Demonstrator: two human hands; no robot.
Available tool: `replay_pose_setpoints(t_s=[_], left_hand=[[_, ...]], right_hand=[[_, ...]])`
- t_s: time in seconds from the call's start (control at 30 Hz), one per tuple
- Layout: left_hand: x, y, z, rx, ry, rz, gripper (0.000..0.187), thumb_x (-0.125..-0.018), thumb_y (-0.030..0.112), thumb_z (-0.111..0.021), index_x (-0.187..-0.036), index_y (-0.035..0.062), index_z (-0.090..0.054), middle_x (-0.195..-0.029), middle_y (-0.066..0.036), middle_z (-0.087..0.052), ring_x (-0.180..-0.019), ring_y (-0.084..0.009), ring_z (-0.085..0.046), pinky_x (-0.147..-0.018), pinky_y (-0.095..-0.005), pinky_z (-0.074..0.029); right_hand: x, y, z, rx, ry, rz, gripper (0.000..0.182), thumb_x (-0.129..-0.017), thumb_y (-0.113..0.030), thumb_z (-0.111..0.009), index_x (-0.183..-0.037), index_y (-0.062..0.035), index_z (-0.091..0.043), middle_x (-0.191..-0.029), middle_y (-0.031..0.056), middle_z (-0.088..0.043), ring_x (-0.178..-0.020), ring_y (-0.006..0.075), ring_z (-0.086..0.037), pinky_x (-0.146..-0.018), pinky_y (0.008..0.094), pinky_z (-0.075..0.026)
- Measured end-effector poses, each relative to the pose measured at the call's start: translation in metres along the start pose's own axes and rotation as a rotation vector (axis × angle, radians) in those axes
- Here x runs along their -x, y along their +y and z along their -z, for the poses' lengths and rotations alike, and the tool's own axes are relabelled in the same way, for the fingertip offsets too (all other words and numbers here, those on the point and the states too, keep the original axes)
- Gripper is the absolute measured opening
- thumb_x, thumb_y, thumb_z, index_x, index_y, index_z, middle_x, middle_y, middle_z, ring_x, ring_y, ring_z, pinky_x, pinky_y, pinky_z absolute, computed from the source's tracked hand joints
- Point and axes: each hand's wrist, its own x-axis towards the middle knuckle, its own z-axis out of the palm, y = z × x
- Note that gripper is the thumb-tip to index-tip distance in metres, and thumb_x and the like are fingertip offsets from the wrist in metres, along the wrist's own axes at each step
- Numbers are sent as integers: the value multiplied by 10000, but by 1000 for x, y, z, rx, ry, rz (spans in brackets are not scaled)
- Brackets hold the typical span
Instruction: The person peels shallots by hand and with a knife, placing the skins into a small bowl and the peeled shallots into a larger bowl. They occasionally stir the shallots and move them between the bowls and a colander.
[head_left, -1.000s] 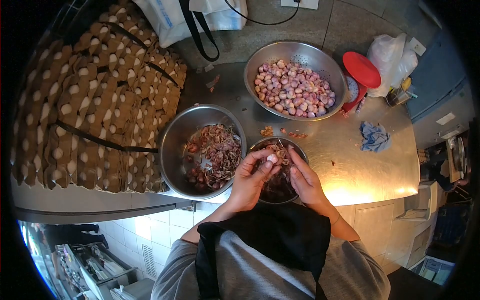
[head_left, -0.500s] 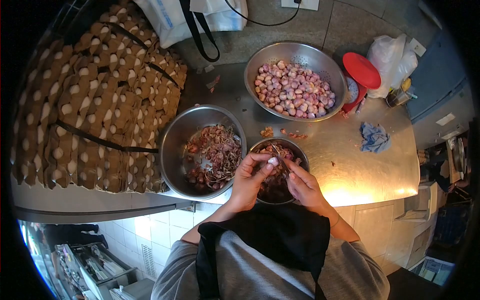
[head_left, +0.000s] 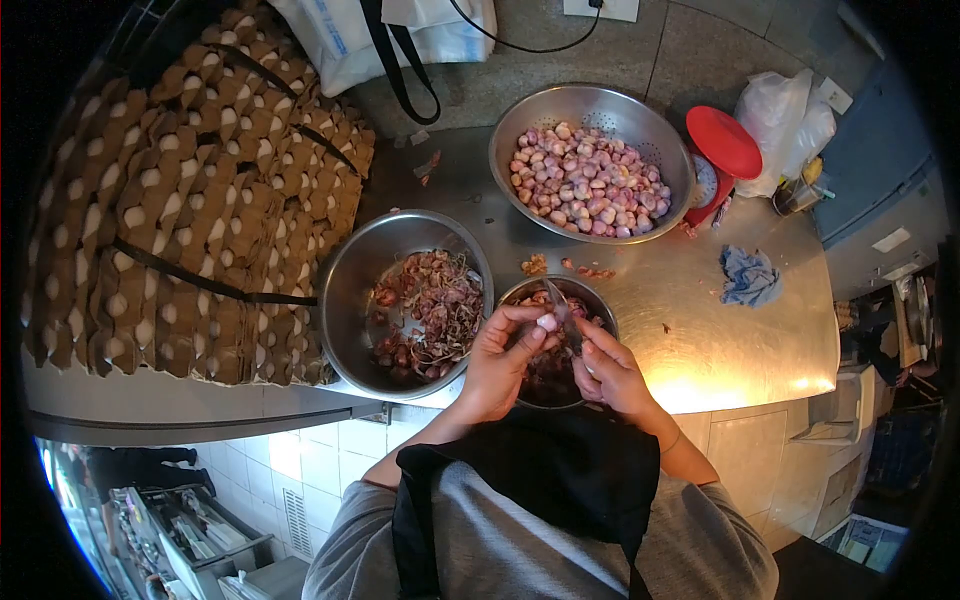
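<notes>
Between the thumb and fingers of my left hand is a small pale shallot, partly peeled. My right hand grips a small knife, its blade pointing away from me beside the shallot. Both hands are over a small steel bowl that holds reddish shallots or skins; my fingers hide much of it. Left of it, a larger steel bowl contains a heap of dry skins, root ends and some unpeeled shallots. Farther back, many peeled pink shallots fill a steel colander.
Stacked egg trays tied with black straps stand at the left. Behind the colander's right side is a red scale, near a white plastic bag. A blue cloth and skin scraps lie on the steel table.
The knife has turned so more of its blade's flat side shows, and my right hand has shifted slightly down. My left hand keeps the shallot in almost the same place.
</notes>
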Motion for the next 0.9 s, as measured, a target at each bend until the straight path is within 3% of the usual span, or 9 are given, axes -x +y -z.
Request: replay_pose_setpoints(t_s=[0.13, 0.33, 0.53, 0.63, 0.9], left_hand=[[-2, 5, -1, 140, 37, 96, 184, -835, 19, -529, -1018, 36, -528, -1018, -50, -557, -957, -119, -533, -840, -268, -447], [-1, 0, 3, -29, 18, 21, 181, -865, 64, -493, -1042, 42, -526, -1008, -47, -561, -929, -127, -547, -848, -287, -452], [-2, 1, 7, 111, -54, 77, 199, -879, 108, -479, -1068, 55, -514, -1011, -44, -561, -923, -127, -546, -849, -293, -445], [-1, 9, 1, 109, 7, 122, 200, -882, 120, -473, -1068, 58, -515, -1001, -35, -561, -935, -122, -539, -851, -290, -442], [-2, 1, 4, 136, 3, 60, 166, -860, 58, -499, -1025, 70, -522, -1001, -37, -561, -954, -114, -525, -842, -269, -437]], right_hand=[[0, -1, -1, -74, -16, -48, 400, -932, -210, -361, -1319, -116, -317, -517, -20, -331, -438, 60, -321, -407, 181, -277], [-2, 6, -1, 31, -32, 2, 392, -930, -192, -365, -1311, -108, -327, -532, -18, -336, -442, 61, -324, -402, 182, -277], [-3, 2, 7, 19, 85, -45, 404, -924, -190, -379, -1317, -117, -318, -539, -21, -330, -442, 59, -317, -402, 180, -278], [-1, -7, 4, 1, 110, -18, 414, -924, -190, -382, -1326, -121, -306, -548, -29, -325, -448, 51, -310, -402, 176, -266], [2, 0, -5, 140, 19, 89, 407, -919, -147, -400, -1313, -70, -328, -663, -54, -375, -507, 29, -313, -459, 161, -263]])
